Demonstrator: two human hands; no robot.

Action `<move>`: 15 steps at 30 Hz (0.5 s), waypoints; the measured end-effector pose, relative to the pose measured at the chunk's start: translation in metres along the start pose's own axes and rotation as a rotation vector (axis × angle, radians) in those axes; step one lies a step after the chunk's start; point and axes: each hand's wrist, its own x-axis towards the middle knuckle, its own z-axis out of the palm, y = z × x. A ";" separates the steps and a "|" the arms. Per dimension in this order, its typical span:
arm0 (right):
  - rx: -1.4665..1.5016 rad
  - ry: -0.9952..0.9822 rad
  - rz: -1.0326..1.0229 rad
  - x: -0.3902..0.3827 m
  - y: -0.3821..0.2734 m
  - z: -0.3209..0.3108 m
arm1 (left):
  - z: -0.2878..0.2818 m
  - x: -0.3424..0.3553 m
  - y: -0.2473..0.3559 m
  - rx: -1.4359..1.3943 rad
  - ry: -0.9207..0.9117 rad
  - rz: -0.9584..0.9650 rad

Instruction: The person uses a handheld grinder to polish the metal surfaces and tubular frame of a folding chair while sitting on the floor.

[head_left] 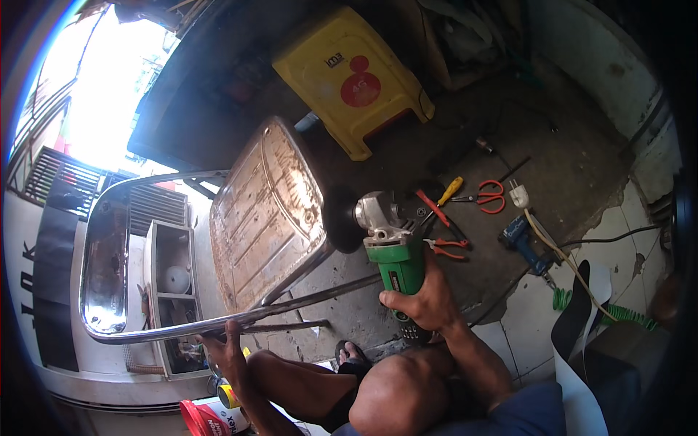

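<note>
My right hand point(418, 298) grips a green-bodied angle grinder point(392, 261) with a silver head. Its dark disc point(342, 218) is at the right edge of a rusty, scratched metal chair seat point(258, 211); I cannot tell whether they touch. My left hand point(222, 341) holds the chrome tube frame point(182, 331) of the chair, which lies tilted with its curved backrest to the left. My bare knee point(389, 389) is below the grinder.
A yellow plastic stool point(313, 65) stands behind. Pliers point(451, 248), orange-handled scissors point(491, 196), a screwdriver point(451, 190), a blue air tool point(527, 247) with green hose, and cords lie right. A shelf unit point(149, 254) stands left, a red bucket point(194, 419) lower left.
</note>
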 end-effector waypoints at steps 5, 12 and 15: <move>0.023 0.076 -0.059 0.008 -0.007 -0.003 | 0.004 -0.008 0.006 -0.049 -0.025 0.031; -0.056 0.140 -0.116 0.001 -0.005 0.000 | 0.014 -0.014 0.009 -0.141 -0.037 0.054; 0.010 0.161 -0.120 0.000 -0.004 0.001 | 0.013 -0.014 -0.006 -0.169 -0.017 0.101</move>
